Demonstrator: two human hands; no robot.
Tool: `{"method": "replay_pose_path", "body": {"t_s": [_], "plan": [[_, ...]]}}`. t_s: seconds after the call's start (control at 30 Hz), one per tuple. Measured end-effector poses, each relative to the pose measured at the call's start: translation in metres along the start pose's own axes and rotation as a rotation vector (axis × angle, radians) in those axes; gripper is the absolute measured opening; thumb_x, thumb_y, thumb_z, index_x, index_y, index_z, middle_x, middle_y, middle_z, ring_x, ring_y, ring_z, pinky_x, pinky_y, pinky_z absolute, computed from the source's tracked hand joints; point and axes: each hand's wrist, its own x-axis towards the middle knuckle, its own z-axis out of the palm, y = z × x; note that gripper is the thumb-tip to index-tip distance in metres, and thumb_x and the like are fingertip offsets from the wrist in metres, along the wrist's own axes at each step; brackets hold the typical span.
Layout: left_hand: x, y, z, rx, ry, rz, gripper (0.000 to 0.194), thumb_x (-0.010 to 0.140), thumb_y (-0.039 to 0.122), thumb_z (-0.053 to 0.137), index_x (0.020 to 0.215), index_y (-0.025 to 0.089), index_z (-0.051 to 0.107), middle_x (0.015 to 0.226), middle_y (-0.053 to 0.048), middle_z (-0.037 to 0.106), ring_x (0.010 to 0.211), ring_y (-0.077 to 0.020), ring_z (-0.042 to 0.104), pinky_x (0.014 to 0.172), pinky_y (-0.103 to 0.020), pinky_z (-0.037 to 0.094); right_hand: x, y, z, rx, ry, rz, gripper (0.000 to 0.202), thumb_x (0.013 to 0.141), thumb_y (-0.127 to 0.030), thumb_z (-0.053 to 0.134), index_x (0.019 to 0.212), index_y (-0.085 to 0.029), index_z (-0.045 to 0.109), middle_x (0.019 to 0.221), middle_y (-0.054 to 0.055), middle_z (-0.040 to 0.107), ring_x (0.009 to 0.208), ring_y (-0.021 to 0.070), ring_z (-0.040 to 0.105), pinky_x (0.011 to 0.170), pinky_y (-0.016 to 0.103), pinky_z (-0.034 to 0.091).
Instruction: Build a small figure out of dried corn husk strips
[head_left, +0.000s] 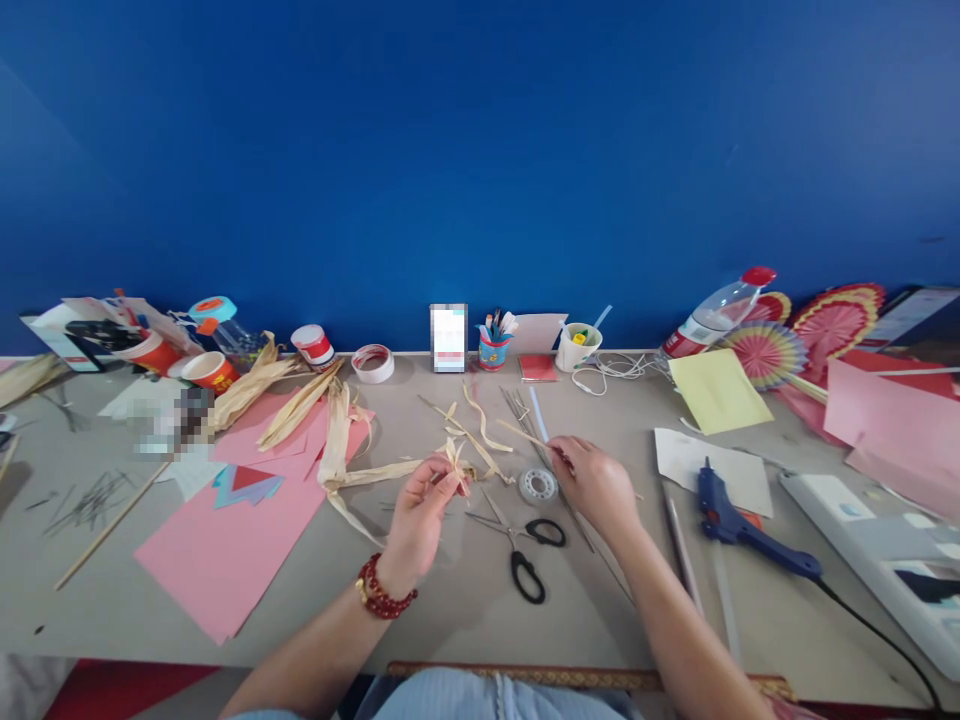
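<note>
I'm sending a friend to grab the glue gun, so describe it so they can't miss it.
Below the blue wall is a gray table; look to the right of the person's right hand. The glue gun lies there, its tip over white paper. Dark blue and pistol-shaped, it's the only thing there with a black cord.

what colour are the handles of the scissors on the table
The scissor handles are black, seen best in the head view.
</note>
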Motion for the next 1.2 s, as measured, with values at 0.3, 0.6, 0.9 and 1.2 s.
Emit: {"method": "replay_pose_path", "body": {"t_s": [0.3,0.6,0.9,1.2], "plan": [[-0.002,-0.001,0.003,-0.014,-0.007,-0.016,0.008,0.083,0.024,0.071,0.081,0.02,0.065,0.078,0.001,0.062,0.076,-0.0132,0.058,0.081,-0.031,0.045,0.017,-0.033,0.006,0.203,0.08,-0.113,0.016,0.091,-0.019,0.053,0.096,-0.019,0.069,0.102,0.011,0.071,0.094,0.025,0.064,0.083,0.034,0.049],[-0.003,-0.001,0.006,0.008,0.047,-0.011,0.011,0.079,0.026,0.075,0.078,0.018,0.067,0.081,0.001,0.063,0.075,-0.0108,0.056,0.076,-0.024,0.045,-0.017,-0.094,-0.011,0.999,-0.099,-0.095,0.013,0.094,-0.024,0.055,0.089,-0.021,0.067,0.082,0.003,0.065,0.076,0.0158,0.061,0.071,0.026,0.049],[-0.005,-0.007,0.002,-0.029,0.066,-0.045,0.011,0.076,0.026,0.078,0.078,0.02,0.069,0.085,0.0,0.066,0.084,-0.0126,0.059,0.083,-0.026,0.046,-0.02,-0.099,0.004,1.157,-0.115,-0.04,0.011,0.092,-0.026,0.059,0.086,-0.02,0.065,0.084,0.004,0.06,0.075,0.016,0.057,0.067,0.026,0.048],[-0.004,-0.004,0.003,-0.092,0.043,-0.052,0.011,0.076,0.025,0.078,0.079,0.021,0.069,0.085,0.001,0.068,0.078,-0.0108,0.06,0.078,-0.025,0.047,-0.022,-0.096,0.004,1.109,-0.018,-0.098,0.011,0.092,-0.022,0.056,0.096,-0.022,0.067,0.09,0.005,0.063,0.081,0.0176,0.061,0.072,0.029,0.049]]}}
